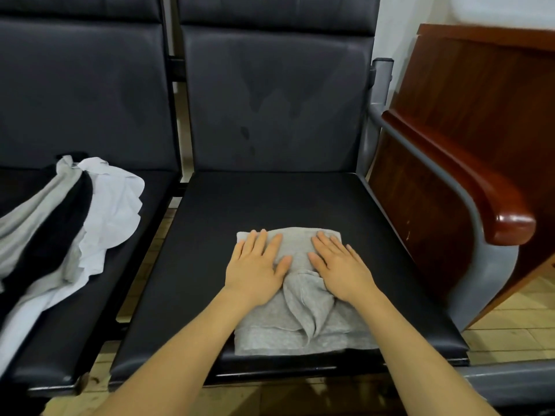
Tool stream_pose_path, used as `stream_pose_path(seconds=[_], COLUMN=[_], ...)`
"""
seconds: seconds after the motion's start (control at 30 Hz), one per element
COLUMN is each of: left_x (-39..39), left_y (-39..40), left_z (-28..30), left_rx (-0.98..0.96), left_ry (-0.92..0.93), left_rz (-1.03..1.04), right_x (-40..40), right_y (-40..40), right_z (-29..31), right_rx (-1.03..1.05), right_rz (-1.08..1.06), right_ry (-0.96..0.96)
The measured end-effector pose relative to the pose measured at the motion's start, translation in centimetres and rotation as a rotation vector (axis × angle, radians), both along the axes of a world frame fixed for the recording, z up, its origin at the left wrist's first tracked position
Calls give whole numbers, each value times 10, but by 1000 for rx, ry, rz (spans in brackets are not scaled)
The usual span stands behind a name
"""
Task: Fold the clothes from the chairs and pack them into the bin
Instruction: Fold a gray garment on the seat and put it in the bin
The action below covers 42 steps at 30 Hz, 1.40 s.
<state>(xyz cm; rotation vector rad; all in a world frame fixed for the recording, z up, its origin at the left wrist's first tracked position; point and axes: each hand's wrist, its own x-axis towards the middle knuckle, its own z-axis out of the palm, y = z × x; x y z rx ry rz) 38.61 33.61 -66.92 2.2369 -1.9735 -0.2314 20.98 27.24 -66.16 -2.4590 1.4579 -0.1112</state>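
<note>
Both of my hands lie flat on a folded grey garment (300,328): my left hand (258,265) presses its left part, my right hand (339,265) its right part, fingers straight and slightly spread, palms down. A bunched fold of the same cloth rises between my wrists. The garment rests toward the front edge of a black padded chair seat (270,202), whose dark backrest (276,100) stands upright behind it. On the neighbouring seat (54,340) to my left a loose pile of clothes (75,223) sprawls, grey, black and white pieces overlapping. A glossy wooden armrest (480,187) on a grey metal frame borders the chair on my right, with a dark wooden panel (468,94) behind it. Pale tiled floor (510,325) shows below. No bin is in view.
</note>
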Motion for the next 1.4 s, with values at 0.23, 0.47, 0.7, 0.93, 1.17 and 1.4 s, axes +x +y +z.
stream_pose_path(seconds=[0.23, 0.47, 0.7, 0.93, 1.17, 1.4], left_x=[15, 5, 1, 6, -2, 6], left_y=[-9, 45, 88, 100, 100, 105], left_z=[10, 17, 24, 31, 33, 29], left_rx=[30, 74, 152, -45, -90, -172], left_ry=[96, 40, -36, -122, -14, 26], left_rz=[38, -105, -190, -255, -345, -371], right_x=[4, 16, 13, -6, -41, -23], right_y=[-5, 34, 68, 81, 90, 97], right_z=[2, 30, 23, 39, 45, 44], right_rx=[56, -22, -33, 21, -164, -37], right_rz=[-154, -16, -22, -88, -243, 67], right_ry=[10, -402, -359, -593, -607, -329])
